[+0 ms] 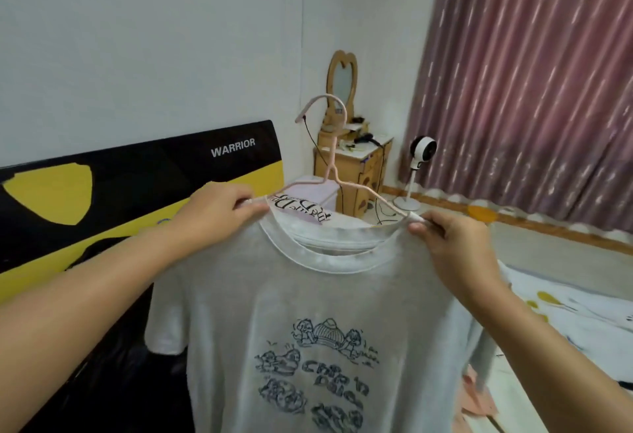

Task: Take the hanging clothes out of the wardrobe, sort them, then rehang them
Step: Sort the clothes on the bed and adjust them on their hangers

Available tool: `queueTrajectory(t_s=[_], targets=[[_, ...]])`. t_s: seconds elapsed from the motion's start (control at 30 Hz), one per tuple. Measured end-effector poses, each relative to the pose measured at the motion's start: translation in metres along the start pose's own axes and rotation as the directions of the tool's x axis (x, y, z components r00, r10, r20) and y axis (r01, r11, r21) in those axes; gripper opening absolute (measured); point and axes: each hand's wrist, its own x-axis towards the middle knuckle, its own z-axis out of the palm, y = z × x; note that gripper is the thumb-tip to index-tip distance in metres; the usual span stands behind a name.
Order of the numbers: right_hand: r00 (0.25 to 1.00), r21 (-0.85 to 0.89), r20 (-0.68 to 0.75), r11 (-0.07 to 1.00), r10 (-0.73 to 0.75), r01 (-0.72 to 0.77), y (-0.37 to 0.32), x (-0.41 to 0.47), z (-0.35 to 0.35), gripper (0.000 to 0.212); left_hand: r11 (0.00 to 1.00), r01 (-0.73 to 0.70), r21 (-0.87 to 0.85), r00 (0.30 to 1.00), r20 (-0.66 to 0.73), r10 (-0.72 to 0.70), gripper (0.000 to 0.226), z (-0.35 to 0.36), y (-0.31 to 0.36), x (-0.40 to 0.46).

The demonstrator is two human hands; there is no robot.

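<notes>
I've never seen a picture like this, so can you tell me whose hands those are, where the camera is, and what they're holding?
No machine here: a person wears a camera on their head, so you see what they see, looking forward and down. The two arms are theirs. The left hand and the right hand each pinch one shoulder of a white T-shirt with a blue cartoon print, holding it up in the air. A pink hanger sits inside its collar, hook pointing up. Behind are a wooden dresser with a heart-shaped mirror, a small white fan, a pink curtain, and a black-and-yellow board reading WARRIOR.
</notes>
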Motion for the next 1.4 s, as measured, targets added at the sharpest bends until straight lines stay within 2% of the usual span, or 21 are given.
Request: queueTrajectory(t_s=[0.17,0.3,0.37,0.43,0.53,0.63,0.73,0.83,0.9,1.0,1.1,1.17,1.23,1.27,1.4], targets=[[0.994,0.060,-0.111,0.998,0.003,0.004,-0.002,0.030,-0.006,0.017,0.995,-0.079,0.053,0.996,0.038,0.078,0.030,-0.032,-0.003,0.013],[0.991,0.082,-0.125,0.996,0.044,-0.034,-0.005,0.056,0.002,0.017,0.990,-0.138,-0.002,0.984,-0.116,0.136,0.021,-0.029,-0.008,0.029],[0.987,-0.026,-0.142,0.996,0.078,-0.083,-0.009,0.070,0.011,0.018,0.987,-0.160,-0.003,0.968,-0.197,0.157,0.019,-0.023,-0.013,0.042],[0.975,-0.163,-0.170,0.972,0.142,-0.170,-0.011,0.080,0.028,0.038,0.985,-0.173,0.026,0.956,-0.237,0.174,0.022,-0.015,-0.023,0.060],[0.969,-0.197,-0.179,0.959,0.168,-0.202,-0.019,0.078,0.071,0.062,0.987,-0.156,0.030,0.952,-0.260,0.158,0.027,-0.006,-0.042,0.091],[0.973,-0.157,0.031,0.963,0.228,-0.221,-0.028,0.063,0.145,0.068,0.990,-0.141,0.002,0.956,-0.261,0.137,0.029,0.003,-0.064,0.128],[0.924,-0.079,0.272,0.963,0.269,-0.257,-0.044,0.044,0.231,0.074,0.989,-0.145,-0.016,0.961,-0.240,0.137,0.030,0.012,-0.084,0.169],[0.821,-0.049,0.440,0.923,0.364,-0.382,-0.066,0.034,0.315,0.087,0.979,-0.200,-0.044,0.956,-0.225,0.186,0.031,0.024,-0.099,0.209],[0.727,-0.082,0.514,0.870,0.454,-0.486,-0.077,0.036,0.364,0.109,0.968,-0.241,-0.070,0.951,-0.217,0.221,0.031,0.033,-0.104,0.234],[0.647,-0.090,0.514,0.786,0.563,-0.612,-0.083,0.052,0.423,0.126,0.958,-0.259,-0.124,0.954,-0.187,0.233,0.030,0.050,-0.111,0.268],[0.653,-0.137,0.381,0.739,0.654,-0.660,-0.073,0.076,0.470,0.112,0.947,-0.261,-0.187,0.958,-0.174,0.230,0.032,0.068,-0.122,0.301],[0.657,-0.174,0.285,0.711,0.698,-0.681,-0.059,0.093,0.494,0.080,0.937,-0.251,-0.241,0.963,-0.159,0.217,0.032,0.079,-0.130,0.322],[0.673,-0.201,0.258,0.720,0.693,-0.665,-0.041,0.112,0.514,0.047,0.931,-0.235,-0.281,0.968,-0.154,0.198,0.029,0.089,-0.141,0.343],[0.681,-0.230,0.252,0.726,0.688,-0.648,-0.030,0.121,0.522,0.037,0.930,-0.219,-0.295,0.972,-0.153,0.180,0.028,0.093,-0.149,0.354],[0.687,-0.264,0.182,0.708,0.703,-0.655,0.022,0.149,0.538,0.024,0.929,-0.104,-0.354,0.988,-0.143,0.055,0.025,0.118,-0.202,0.400]])
